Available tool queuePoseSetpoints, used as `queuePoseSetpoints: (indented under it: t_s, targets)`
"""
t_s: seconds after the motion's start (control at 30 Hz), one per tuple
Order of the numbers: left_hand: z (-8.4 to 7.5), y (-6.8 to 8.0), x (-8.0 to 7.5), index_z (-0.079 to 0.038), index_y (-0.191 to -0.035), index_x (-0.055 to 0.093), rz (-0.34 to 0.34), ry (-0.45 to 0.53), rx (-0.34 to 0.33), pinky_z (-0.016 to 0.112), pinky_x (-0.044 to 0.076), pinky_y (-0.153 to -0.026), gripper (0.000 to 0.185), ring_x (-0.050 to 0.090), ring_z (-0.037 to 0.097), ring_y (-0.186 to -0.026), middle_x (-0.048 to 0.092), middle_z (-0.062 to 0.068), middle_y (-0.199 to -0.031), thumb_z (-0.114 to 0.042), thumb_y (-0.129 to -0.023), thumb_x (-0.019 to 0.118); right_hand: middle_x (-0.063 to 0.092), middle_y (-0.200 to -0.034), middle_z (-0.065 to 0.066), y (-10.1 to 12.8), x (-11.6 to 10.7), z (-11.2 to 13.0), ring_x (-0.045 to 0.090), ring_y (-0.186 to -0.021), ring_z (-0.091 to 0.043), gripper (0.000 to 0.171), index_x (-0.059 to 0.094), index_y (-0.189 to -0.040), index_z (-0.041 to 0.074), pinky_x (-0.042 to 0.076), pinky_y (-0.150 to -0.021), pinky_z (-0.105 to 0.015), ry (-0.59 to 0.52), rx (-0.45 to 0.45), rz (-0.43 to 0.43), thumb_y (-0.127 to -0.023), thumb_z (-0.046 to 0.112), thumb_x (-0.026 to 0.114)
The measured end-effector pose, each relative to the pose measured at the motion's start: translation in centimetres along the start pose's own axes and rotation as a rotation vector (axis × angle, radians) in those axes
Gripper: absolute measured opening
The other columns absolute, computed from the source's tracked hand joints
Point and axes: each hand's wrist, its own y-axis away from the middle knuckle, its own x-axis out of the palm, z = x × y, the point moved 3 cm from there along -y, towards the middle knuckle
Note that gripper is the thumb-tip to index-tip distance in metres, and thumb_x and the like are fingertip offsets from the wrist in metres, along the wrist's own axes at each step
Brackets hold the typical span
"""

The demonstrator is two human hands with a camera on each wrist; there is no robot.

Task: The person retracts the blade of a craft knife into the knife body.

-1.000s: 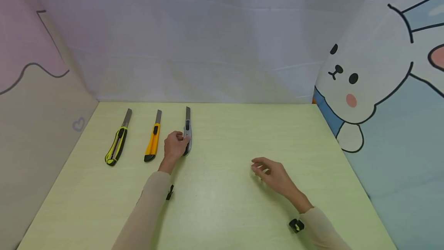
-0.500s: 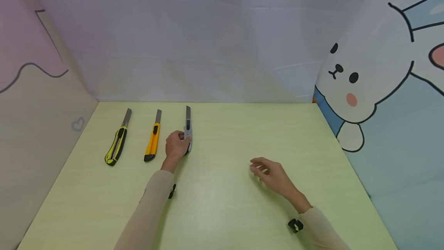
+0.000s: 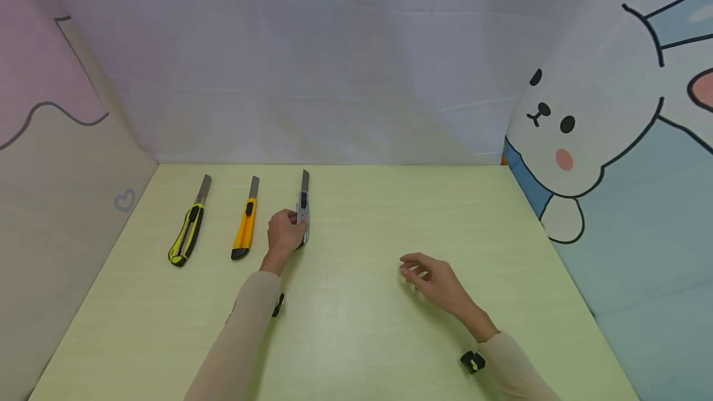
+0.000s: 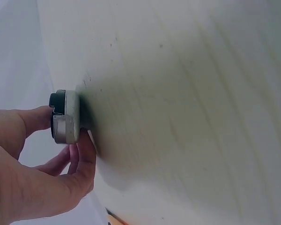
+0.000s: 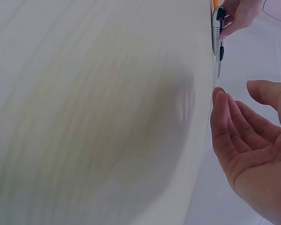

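Three knives in a row, left hand (image 3: 284,234) pinching the silver knife (image 3: 303,206) — right hand (image 3: 434,278) loosely curled, well apart

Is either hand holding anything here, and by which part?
The left hand pinches the silver-grey utility knife by the rear of its handle, on the table. The right hand holds nothing.

Yellow-black knife (image 3: 187,232) and orange knife (image 3: 246,226), side by side on green table (image 3: 362,320).
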Motion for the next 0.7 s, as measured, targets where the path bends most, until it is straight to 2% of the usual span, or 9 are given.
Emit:
queuePoseSetpoints:
  t_s: [0.47,0.7]
  targets:
    - [-0.16,0.31,-0.05,0.011,-0.126,0.060,0.006,0.037,-0.018,0.046,0.056,-0.090,0.038,0.068,0.038,-0.102,0.069,0.028,-0.117,-0.013,-0.098,0.069,0.075,-0.104,-0.015,-0.07,0.03,-0.07,0.073,-0.084,-0.030,0.027,0.067,-0.123,-0.004,0.059,-0.068,-0.030,-0.016,0.016,0.009,-0.102,0.012,0.066]
    - [-0.05,0.06,-0.07,0.010,-0.128,0.061,0.032,0.066,-0.067,0.045,0.056,-0.092,0.037,0.065,0.035,-0.102,0.066,0.026,-0.118,-0.016,-0.101,0.063,0.074,-0.105,-0.015,0.01,-0.04,-0.12,0.073,-0.085,-0.029,0.026,0.067,-0.124,-0.003,0.059,-0.070,-0.030,-0.021,0.012,0.012,-0.102,0.011,0.066]
